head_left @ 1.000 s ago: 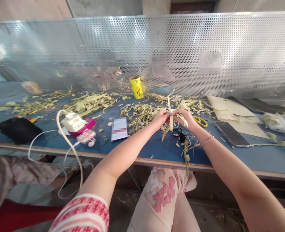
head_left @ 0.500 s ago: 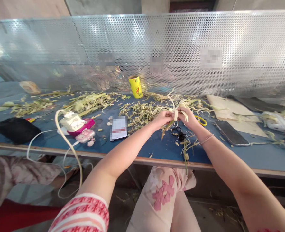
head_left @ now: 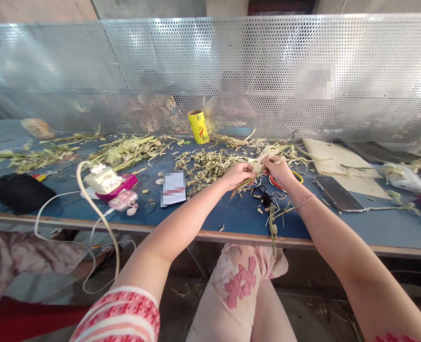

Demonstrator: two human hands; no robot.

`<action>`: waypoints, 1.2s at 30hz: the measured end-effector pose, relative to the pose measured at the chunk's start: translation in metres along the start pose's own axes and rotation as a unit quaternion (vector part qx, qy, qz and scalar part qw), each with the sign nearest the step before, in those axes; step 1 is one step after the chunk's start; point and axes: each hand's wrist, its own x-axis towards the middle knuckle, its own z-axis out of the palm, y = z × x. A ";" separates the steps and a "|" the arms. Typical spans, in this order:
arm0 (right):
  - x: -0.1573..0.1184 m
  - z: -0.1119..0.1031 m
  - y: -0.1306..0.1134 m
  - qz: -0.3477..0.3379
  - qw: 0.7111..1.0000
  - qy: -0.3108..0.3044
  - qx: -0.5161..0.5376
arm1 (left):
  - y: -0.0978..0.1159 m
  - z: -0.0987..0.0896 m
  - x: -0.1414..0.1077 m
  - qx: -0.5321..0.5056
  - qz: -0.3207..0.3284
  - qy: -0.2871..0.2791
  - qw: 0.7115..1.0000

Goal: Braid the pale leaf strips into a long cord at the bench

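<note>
My left hand (head_left: 239, 175) is closed on a bundle of pale dried husk strips (head_left: 262, 161), with its brownish ends pointing down past my fingers. My right hand (head_left: 279, 170) pinches the same strips from the other side, its fingertips close to those of the left. Red and yellow loops (head_left: 298, 176), like scissor handles, lie on the table partly behind my right hand. Just in front of my hands sits a black tangled cord (head_left: 263, 195), beside thin green husk scraps (head_left: 273, 223) hanging over the table edge. Shredded husk (head_left: 210, 166) lies scattered behind my left hand.
A yellow tube (head_left: 198, 127) stands before the perforated metal screen (head_left: 267, 57). To the right are a phone (head_left: 339, 194) and cardboard (head_left: 333, 159). Leftward lie a small card-like item (head_left: 174, 187), a power adapter (head_left: 103, 179) with cables and a black pouch (head_left: 20, 191).
The pale strip that was looped and sticking up between my hands now lies flatter along the bundle. My right hand has turned slightly, and a red loop shows beneath it.
</note>
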 end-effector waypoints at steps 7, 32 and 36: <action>0.002 0.000 0.002 -0.003 1.000 0.003 0.013 | 0.004 0.001 -0.002 -0.008 -0.010 -0.011 1.000; -0.001 0.005 0.009 -0.068 0.990 -0.122 -0.028 | -0.007 -0.008 0.010 -0.044 0.051 0.054 0.996; -0.007 0.002 0.003 -0.087 0.986 -0.135 -0.050 | -0.007 -0.009 0.012 0.040 0.067 0.067 0.995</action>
